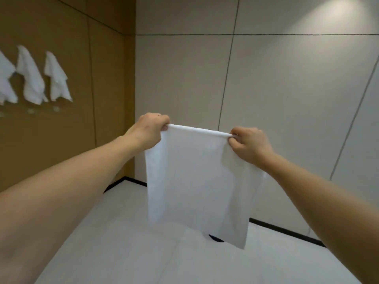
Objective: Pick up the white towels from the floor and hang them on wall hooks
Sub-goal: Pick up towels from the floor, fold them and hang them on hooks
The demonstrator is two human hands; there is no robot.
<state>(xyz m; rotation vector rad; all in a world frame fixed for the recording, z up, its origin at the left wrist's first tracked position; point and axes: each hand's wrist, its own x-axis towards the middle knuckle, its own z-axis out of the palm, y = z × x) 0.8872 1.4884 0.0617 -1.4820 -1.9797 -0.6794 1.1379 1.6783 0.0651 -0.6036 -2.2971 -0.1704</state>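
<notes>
Pinching the top corners of a towel (pixel 196 181), the left hand (pixel 147 130) and the right hand (pixel 249 145) are holding it stretched between them at the centre of the frame. Fingers and thumbs are curling tightly round the rolled top edge, one corner to each hand, so the edge is running taut and nearly level, dipping slightly toward the right. That spread is probably meant to shake the cloth flat and find a corner to hook.

Below the grip the towel is hanging as a smooth sheet, its lower edge floating above the floor (pixel 114 242) and touching nothing. A small dark object is peeking out under its lower right corner; what it is cannot be told.

Both arms are reaching forward toward the room's corner, where the grey wall (pixel 287 89) is meeting the brown wall (pixel 61 150).

At the upper left of the frame, three hung towels (pixel 30 76) are already draping in a row on the brown wall, well apart from the hands. Faint marks below them may be spare hooks, though blur is hiding this.
</notes>
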